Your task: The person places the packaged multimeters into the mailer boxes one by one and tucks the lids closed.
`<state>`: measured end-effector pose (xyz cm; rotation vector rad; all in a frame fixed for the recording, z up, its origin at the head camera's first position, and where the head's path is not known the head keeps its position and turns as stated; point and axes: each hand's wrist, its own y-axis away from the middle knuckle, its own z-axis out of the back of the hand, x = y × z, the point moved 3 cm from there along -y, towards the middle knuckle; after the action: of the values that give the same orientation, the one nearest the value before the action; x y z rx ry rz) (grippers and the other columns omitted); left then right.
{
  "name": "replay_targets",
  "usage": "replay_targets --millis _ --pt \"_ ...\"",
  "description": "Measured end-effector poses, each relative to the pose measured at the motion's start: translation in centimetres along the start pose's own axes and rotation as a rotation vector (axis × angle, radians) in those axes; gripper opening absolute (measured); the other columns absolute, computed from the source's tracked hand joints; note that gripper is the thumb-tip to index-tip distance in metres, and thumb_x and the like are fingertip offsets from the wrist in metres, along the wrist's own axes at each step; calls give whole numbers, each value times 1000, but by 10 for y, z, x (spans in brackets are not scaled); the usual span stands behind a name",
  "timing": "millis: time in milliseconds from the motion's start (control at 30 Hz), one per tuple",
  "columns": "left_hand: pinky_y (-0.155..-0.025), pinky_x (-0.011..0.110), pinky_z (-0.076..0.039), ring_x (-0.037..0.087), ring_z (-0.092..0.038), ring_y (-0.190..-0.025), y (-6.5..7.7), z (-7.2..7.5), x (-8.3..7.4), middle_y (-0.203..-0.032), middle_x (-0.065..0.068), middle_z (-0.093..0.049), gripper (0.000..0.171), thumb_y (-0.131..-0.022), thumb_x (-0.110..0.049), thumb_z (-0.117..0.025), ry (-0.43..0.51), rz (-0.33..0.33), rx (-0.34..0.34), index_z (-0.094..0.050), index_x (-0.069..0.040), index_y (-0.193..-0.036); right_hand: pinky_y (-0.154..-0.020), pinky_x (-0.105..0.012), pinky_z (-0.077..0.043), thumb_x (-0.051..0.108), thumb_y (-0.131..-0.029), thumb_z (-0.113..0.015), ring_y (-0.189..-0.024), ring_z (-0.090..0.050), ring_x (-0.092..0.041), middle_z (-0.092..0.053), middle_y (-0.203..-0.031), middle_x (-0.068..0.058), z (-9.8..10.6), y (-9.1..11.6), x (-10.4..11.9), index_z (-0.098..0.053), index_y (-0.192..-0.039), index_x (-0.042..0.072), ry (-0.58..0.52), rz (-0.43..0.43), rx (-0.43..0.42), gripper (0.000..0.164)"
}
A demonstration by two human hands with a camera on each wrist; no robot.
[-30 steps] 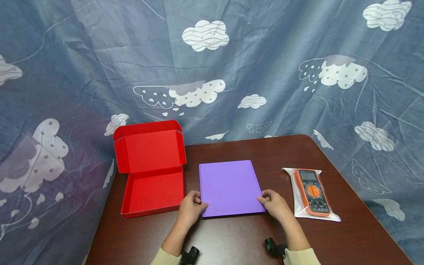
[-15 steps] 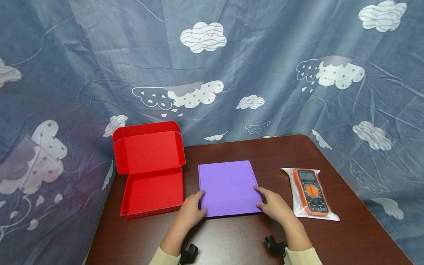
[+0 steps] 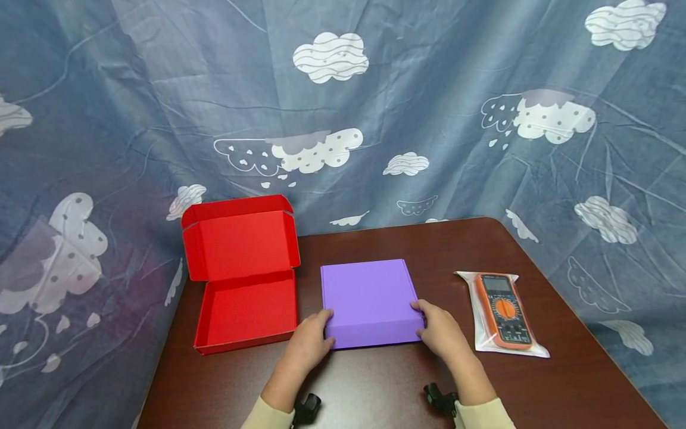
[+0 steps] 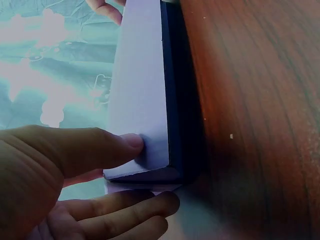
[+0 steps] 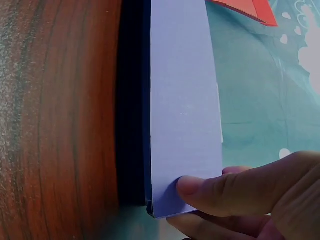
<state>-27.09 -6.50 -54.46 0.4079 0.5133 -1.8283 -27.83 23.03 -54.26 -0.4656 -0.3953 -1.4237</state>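
Note:
A purple cardboard box (image 3: 370,292) lies on the table in the head view, its lid down and its front panel (image 3: 375,332) facing me. My left hand (image 3: 308,342) grips the front left corner. In the left wrist view its thumb (image 4: 131,142) presses the front panel, while other fingers lie along the box's side. At the front right corner my right hand (image 3: 442,330) holds the box likewise, its thumb (image 5: 191,186) on the front panel in the right wrist view. A dark gap runs under the panel's lower edge (image 4: 167,100). The box's inside is hidden.
An open red cardboard box (image 3: 252,304) stands to the left, its lid (image 3: 243,244) leaning back. To the right lies an orange multimeter (image 3: 505,310) in a clear plastic bag (image 3: 482,342). A cloud-print curtain (image 3: 375,119) hangs behind the brown table (image 3: 386,387).
The purple box's front panel has swung down and now shows as a darker front face. Both thumbs have shifted from near the lid's top to the front panel, with index fingers by the top side edges.

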Motion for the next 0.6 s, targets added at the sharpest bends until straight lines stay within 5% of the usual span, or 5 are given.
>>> replay_targets --millis 600 --pt "-77 47 -56 33 -69 -90 -1 -9 3 -100 15 -66 44 -78 -6 -86 -75 -5 -83 -63 -7 -115 -87 -59 -50 -8 -72 -80 -102 -66 -43 -68 -109 -25 -7 -2 1 -63 -115 1 52 8 -65 47"
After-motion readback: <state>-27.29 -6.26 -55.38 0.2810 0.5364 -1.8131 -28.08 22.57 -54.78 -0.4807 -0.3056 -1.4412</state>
